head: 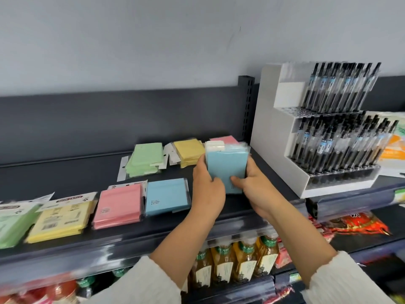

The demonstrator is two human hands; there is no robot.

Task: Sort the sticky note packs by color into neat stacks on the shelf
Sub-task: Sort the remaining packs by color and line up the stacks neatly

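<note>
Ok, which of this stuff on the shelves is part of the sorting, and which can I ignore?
Job: blue packs gripped by left hand and right hand; front green stack, front yellow stack, front pink stack, front blue stack; back green pile, back yellow pile, back pink pile; shelf.

Ignore: pen display; bottled drinks and red snack packets on lower shelves.

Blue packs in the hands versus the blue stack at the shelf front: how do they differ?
The held blue packs are upright, gripped between the left hand and right hand; the front blue stack lies flat on the shelf, untouched. The held blue packs are near the pen display; the front blue stack sits beside the pink stack. Both are blue in clear wrappers.
</note>
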